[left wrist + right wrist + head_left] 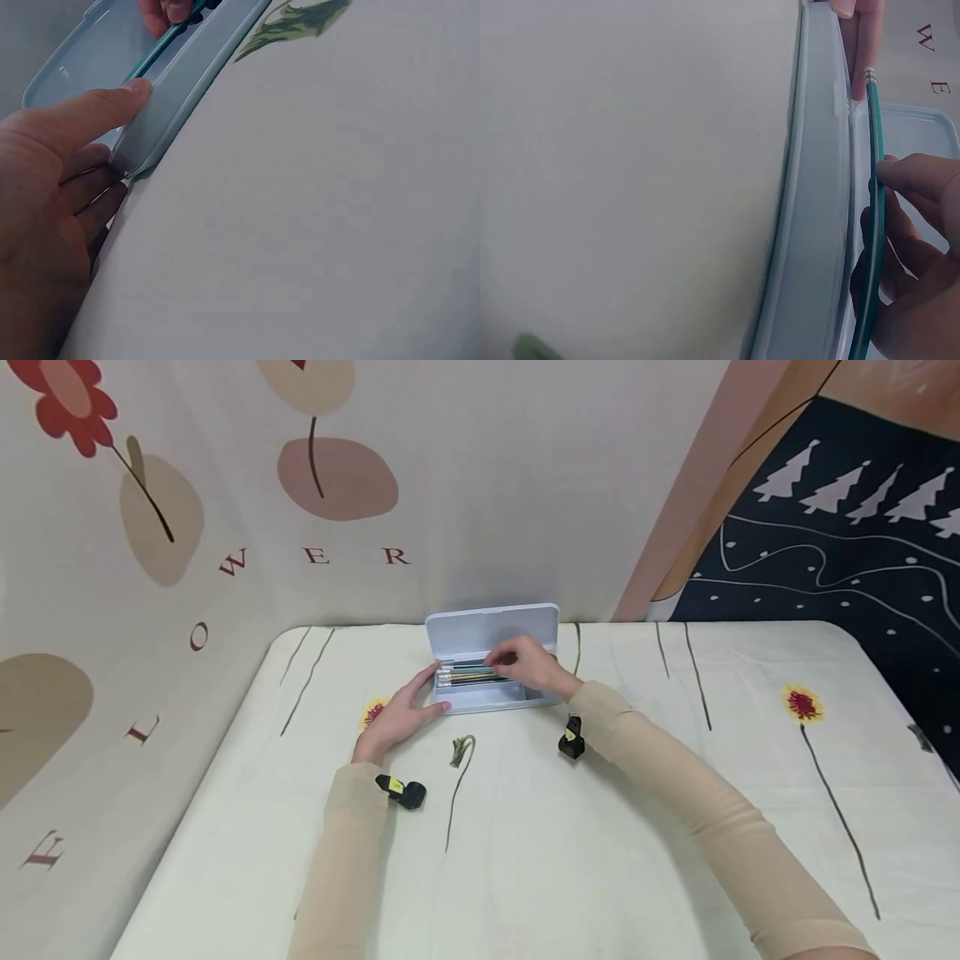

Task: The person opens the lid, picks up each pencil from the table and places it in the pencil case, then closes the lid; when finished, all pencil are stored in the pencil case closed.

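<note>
A light blue pencil case (480, 697) stands with its lid (491, 628) raised; several pencils (465, 678) lie lengthwise inside, eraser ends to the left. My left hand (401, 720) holds the case's left end, thumb (124, 101) on the near rim and fingers against the end. My right hand (528, 662) is above the case, pinching a teal pencil (876, 135) between thumb and fingers. The pencil's white-banded end points towards my left hand. In the right wrist view, part of my left hand (866, 41) shows beyond that end. The pencil's other end is out of that view.
The case stands near the far edge of a table under a white flower-printed cloth (562, 843). Behind it hangs a printed curtain (480, 527) with letters. A dark cloth with white trees (840, 543) hangs at the right. Each wrist carries a small black camera (405, 793).
</note>
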`<action>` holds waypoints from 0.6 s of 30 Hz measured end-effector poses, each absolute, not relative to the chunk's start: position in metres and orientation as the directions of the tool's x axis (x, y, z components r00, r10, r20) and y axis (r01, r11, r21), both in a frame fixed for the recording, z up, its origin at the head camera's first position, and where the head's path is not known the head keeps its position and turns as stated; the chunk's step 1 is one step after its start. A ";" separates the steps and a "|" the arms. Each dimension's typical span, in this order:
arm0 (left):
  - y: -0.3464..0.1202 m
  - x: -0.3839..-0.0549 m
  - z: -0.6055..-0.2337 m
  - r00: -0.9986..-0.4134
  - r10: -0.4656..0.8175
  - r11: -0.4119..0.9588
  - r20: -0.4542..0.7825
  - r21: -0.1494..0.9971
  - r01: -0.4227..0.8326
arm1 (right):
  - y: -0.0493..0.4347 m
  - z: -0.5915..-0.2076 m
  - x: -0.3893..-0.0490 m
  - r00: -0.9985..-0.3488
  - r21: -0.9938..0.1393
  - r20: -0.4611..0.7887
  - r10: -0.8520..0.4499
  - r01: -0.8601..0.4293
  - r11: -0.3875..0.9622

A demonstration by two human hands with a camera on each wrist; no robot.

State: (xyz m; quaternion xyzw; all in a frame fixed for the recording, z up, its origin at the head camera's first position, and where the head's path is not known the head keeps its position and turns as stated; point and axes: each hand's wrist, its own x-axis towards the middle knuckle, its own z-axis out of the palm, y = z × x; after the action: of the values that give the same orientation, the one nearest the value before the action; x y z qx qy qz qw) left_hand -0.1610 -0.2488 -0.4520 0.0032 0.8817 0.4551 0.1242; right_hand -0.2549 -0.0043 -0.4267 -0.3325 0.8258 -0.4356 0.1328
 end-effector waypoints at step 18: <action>-0.246 -0.160 -0.449 -0.971 0.128 0.590 -0.202 0.803 -0.089 | 0.028 -0.412 -0.253 -0.779 -0.814 0.171 -0.603 -0.457 0.359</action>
State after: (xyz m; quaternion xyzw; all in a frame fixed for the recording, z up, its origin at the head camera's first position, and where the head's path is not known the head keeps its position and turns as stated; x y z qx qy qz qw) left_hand -0.1596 -0.2465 -0.4490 0.0110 0.8834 0.4529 0.1201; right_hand -0.2532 0.0285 -0.4117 -0.3231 0.8204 -0.4651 0.0787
